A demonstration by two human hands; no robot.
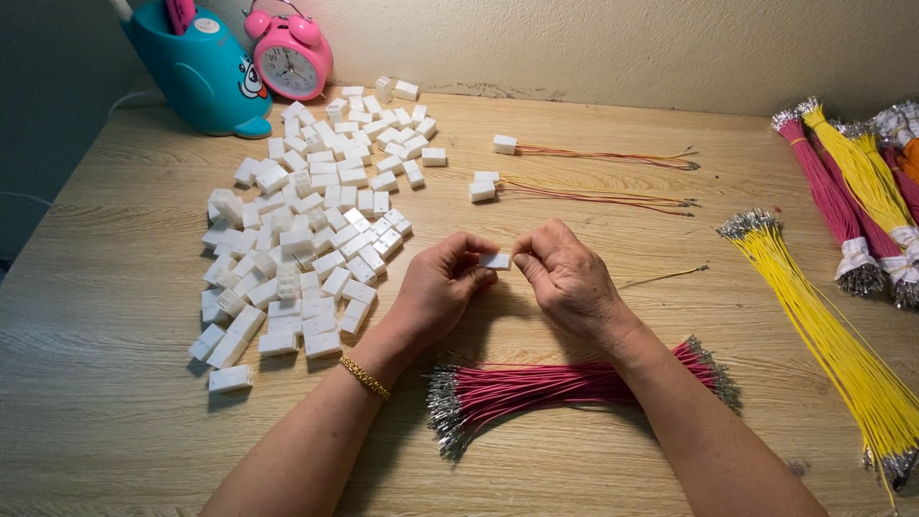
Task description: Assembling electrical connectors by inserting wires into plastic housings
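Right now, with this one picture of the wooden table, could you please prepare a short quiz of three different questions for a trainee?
1. True or false: both hands hold one small white plastic connector block between them.
2. Multiple choice: the loose bundle of pink wires with metal tips lies
A. in front of the pink alarm clock
B. under the person's forearms, near the table edge
C. on top of the white blocks
3. Short answer: on which side of the hands is the big pile of white plastic blocks?

Key
1. True: the left hand and the right hand both pinch it.
2. B
3. The left side.
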